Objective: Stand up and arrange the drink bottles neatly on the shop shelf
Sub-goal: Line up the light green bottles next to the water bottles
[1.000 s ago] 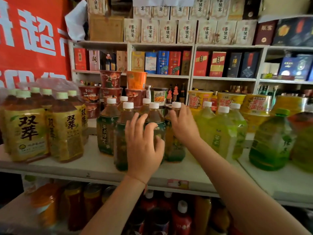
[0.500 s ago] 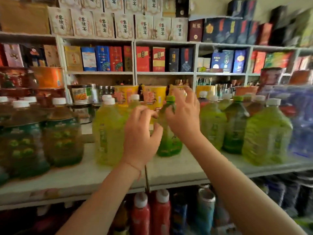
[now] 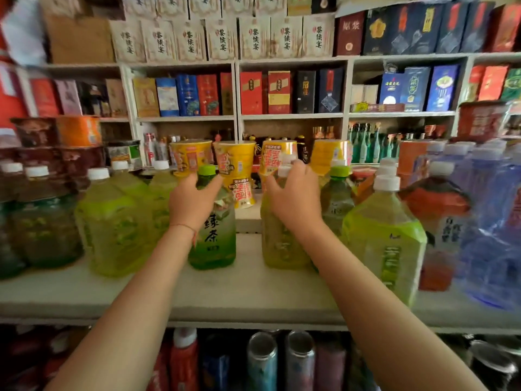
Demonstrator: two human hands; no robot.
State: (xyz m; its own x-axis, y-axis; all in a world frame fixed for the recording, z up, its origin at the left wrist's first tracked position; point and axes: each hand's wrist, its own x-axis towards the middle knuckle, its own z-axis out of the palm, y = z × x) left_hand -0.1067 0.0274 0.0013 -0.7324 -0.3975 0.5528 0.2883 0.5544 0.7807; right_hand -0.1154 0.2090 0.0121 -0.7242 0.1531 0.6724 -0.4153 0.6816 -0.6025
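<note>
A row of large drink bottles stands on the pale shop shelf (image 3: 242, 294). My left hand (image 3: 190, 203) grips the neck and shoulder of a green-capped green tea bottle (image 3: 215, 238), which stands upright. My right hand (image 3: 294, 200) grips the shoulder of a white-capped yellow-green bottle (image 3: 277, 244) just to its right. A gap of bare shelf lies between these two bottles. Further yellow-green bottles stand to the left (image 3: 112, 221) and right (image 3: 384, 238).
Yellow noodle cups (image 3: 235, 162) stand behind the bottles. Dark tea bottles (image 3: 42, 221) fill the left end, a red-labelled bottle (image 3: 439, 221) and blue water jugs (image 3: 493, 227) the right. Boxed goods line the back shelves (image 3: 290, 117). Bottles and cans (image 3: 262, 362) sit below.
The view has swung right along the shelf from the dark tea bottles. My hands have spread apart; the left now holds the green tea bottle and the right holds a yellow-green one.
</note>
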